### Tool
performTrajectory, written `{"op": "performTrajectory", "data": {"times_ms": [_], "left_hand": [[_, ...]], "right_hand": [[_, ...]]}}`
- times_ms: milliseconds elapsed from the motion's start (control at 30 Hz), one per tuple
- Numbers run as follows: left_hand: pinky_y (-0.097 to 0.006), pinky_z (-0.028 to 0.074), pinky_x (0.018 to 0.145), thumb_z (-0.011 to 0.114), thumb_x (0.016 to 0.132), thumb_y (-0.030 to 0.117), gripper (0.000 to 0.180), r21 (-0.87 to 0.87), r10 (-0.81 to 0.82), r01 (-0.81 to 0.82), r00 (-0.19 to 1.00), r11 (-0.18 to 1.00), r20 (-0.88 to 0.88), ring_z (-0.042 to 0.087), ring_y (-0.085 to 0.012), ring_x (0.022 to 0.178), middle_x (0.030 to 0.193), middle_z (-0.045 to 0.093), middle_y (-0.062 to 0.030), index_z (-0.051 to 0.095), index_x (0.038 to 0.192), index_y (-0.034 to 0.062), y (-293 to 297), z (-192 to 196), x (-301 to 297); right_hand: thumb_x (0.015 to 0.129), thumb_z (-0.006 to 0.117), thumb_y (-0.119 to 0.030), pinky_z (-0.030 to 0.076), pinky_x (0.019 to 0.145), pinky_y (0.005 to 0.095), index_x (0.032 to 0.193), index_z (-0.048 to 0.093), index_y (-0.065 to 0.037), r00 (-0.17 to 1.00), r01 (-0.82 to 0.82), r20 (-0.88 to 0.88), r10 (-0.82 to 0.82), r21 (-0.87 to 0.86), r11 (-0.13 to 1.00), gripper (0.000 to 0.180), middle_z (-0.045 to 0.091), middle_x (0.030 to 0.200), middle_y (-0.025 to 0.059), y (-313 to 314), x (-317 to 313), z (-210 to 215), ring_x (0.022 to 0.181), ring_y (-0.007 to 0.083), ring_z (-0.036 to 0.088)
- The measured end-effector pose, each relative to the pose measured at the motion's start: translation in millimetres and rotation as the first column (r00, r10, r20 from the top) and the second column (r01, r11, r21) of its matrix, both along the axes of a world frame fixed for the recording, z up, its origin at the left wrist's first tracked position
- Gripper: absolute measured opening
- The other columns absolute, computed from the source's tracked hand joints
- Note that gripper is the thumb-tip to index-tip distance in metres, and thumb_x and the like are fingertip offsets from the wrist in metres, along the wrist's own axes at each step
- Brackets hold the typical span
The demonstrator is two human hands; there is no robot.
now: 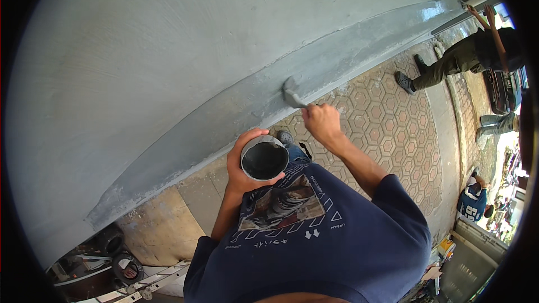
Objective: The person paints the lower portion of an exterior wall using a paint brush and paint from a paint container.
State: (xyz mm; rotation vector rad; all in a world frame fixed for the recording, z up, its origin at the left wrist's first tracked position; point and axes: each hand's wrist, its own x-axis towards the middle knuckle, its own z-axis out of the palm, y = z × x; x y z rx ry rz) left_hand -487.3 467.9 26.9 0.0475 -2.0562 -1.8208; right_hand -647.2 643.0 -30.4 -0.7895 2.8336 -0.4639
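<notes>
My left hand is wrapped round a small round paint pot in front of my chest. Its mouth faces up, and dark grey paint shows inside. My right hand is closed on the handle of a paintbrush. The grey-smeared bristles press against the lower part of the wall. Along the foot of that wall runs a darker, shinier grey band with a curved upper edge; the brush is on this band.
Hexagonal paving lies to the right of the wall's foot. A ladder and tyres are at the lower left. Far right, a standing person reaches to the wall; others are farther off. A metal cabinet-like box stands lower right.
</notes>
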Motion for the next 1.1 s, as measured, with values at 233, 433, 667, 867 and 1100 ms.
{"op": "performTrajectory", "data": {"times_ms": [233,433,667,867,1100], "left_hand": [[-0.037,0.048,0.097,0.094,0.051,0.019,0.091,-0.056,-0.116,0.114,0.993,0.992,-0.028,0.06,-0.0245,0.111,0.124,0.06,-0.0159,0.051,0.129,0.0003,-18.9,0.9,24.0],[-0.036,0.049,0.094,0.094,0.051,0.019,0.091,-0.078,-0.092,0.088,0.995,0.993,-0.046,0.061,-0.0228,0.109,0.124,0.061,-0.0159,0.051,0.129,0.0003,-40.3,-2.4,63.1],[-0.032,0.052,0.088,0.094,0.051,0.015,0.093,0.058,-0.05,0.053,0.998,0.997,-0.048,0.064,-0.0209,0.103,0.124,0.061,-0.0156,0.049,0.131,-0.0008,-59.6,-13.1,98.3],[-0.033,0.052,0.086,0.093,0.052,0.019,0.092,-0.014,-0.093,0.092,0.992,0.996,-0.088,0.062,-0.0204,0.101,0.123,0.06,-0.014,0.049,0.129,-0.002,-60.4,-16.7,70.8],[-0.037,0.049,0.089,0.091,0.052,0.031,0.093,0.052,-0.147,0.155,0.98,0.987,-0.132,0.058,-0.024,0.105,0.121,0.058,-0.014,0.049,0.127,-0.0026,-23.7,-8.8,2.7]], "right_hand": [[0.086,0.066,-0.033,0.056,0.061,0.0466,0.075,0.072,-0.005,0.992,-0.109,0.047,0.118,-0.162,0.981,0.03,0.066,0.067,0.0207,-44.5,65.1,-17.6,0.064,0.0396,0.067],[0.085,0.067,-0.037,0.056,0.068,0.0468,0.077,0.074,-0.007,0.98,0.2,0.001,-0.2,-0.04,0.979,0.032,0.067,0.071,0.0201,21.1,-4.8,-26.6,0.073,0.038,0.068],[0.086,0.064,-0.032,0.056,0.065,0.0469,0.078,0.073,-0.004,0.743,0.572,-0.354,-0.568,-0.104,0.814,0.031,0.068,0.072,0.0216,71.2,-82.3,-51.4,0.069,0.0389,0.068],[0.092,0.052,-0.026,0.054,0.06,0.049,0.083,0.066,-0.005,0.919,0.306,-0.203,-0.337,-0.171,0.937,0.027,0.067,0.07,0.0179,-17.0,6.5,-66.3,0.065,0.0386,0.067],[0.077,0.061,-0.015,0.056,0.06,0.046,0.071,0.07,-0.002,0.978,-0.207,-0.038,0.203,-0.213,0.955,0.016,0.067,0.072,0.0215,-75.3,68.2,-22.1,0.069,0.0381,0.069]]}}
